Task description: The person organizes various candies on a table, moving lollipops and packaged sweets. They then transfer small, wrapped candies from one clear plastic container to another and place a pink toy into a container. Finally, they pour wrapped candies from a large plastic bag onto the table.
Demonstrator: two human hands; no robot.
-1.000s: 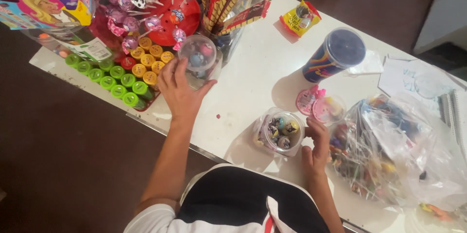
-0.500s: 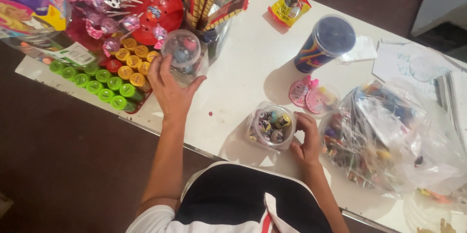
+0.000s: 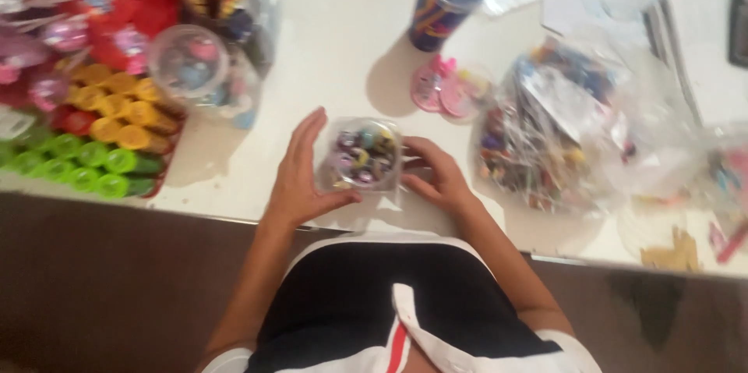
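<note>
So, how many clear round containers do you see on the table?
2: one clear container between the left hand and right hand, one clear jar upper left beside the candy display. Others may be hidden.

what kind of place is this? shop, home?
Likely a small sweets or toy stall counter, not certain. The white table is crowded with a tray of small coloured tubs and a clear bag of wrapped bits. Both the left hand and right hand cup a clear jar of small colourful items.

Clear candy jar [image 3: 360, 156] between left hand [image 3: 300, 178] and right hand [image 3: 440, 178]
</note>
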